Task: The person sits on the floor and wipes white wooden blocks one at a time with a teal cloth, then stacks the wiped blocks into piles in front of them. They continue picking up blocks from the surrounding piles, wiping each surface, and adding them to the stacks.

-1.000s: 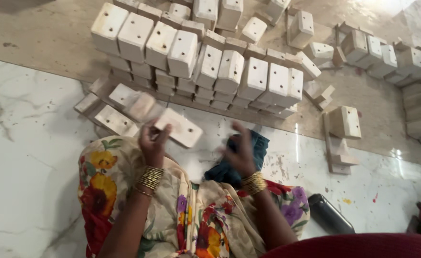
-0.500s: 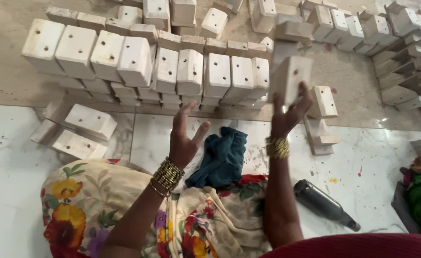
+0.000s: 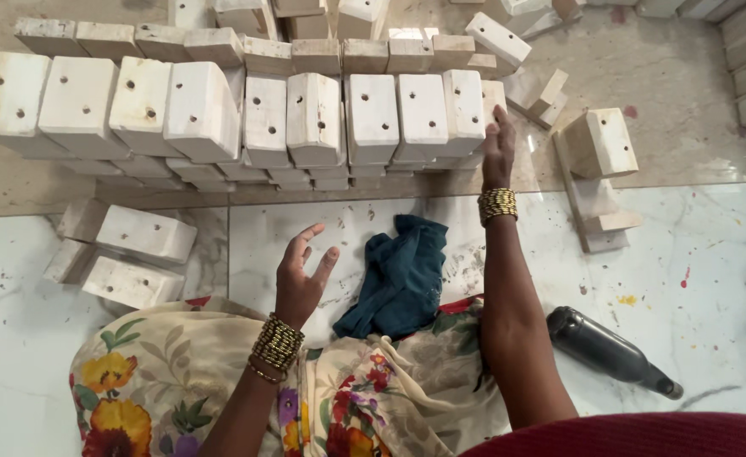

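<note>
The right hand (image 3: 498,148) lies flat, fingers straight, pressing the end block (image 3: 493,100) of the stacked row of white blocks (image 3: 305,118). The left hand (image 3: 301,275) hovers spread and empty, a blue cloth (image 3: 400,275) just right of it on the floor

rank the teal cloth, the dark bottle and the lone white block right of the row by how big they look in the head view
1. teal cloth, covers the most area.
2. dark bottle, long but slim.
3. lone white block, about the bottle's area, and farther from the camera, so the order of 2 and 3 is unsure.
</note>
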Action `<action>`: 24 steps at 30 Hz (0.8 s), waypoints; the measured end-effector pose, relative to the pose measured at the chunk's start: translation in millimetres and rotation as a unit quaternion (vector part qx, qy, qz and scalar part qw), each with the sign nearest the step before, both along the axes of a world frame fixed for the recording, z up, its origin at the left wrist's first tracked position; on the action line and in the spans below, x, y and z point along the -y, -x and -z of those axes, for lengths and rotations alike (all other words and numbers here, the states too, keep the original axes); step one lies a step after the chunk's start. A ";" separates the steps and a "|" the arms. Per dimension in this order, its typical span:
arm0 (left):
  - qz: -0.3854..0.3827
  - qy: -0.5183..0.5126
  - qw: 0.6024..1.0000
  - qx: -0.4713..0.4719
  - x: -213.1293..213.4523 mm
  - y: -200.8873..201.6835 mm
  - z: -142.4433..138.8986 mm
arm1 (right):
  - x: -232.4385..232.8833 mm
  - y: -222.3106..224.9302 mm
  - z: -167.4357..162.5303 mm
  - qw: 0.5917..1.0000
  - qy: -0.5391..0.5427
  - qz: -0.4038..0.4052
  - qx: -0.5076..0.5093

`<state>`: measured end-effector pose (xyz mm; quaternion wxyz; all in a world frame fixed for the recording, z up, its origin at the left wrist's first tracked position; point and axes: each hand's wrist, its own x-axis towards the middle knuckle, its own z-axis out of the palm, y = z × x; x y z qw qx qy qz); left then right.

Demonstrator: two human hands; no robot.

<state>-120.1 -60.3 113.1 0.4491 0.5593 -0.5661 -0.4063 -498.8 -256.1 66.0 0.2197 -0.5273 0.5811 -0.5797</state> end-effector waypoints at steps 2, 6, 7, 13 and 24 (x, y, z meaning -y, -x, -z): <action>0.005 0.015 1.000 -0.002 -3.9 -4.3 4.9 | -4.7 2.7 1.3 1.000 0.001 0.002 0.015; -0.075 0.134 0.985 0.073 -3.4 -52.4 27.1 | -20.8 -0.1 8.8 0.982 -0.001 0.191 -0.010; -0.129 0.154 0.976 0.084 1.5 -73.7 35.6 | -25.1 -2.1 8.3 0.979 0.000 0.204 -0.008; -0.497 0.056 0.824 0.264 17.3 -233.7 92.1 | -55.3 -38.2 -14.7 0.988 0.063 0.122 0.077; -0.404 -0.254 0.859 0.183 22.6 -242.6 74.3 | -154.7 -166.1 4.3 0.992 0.009 -0.063 -0.111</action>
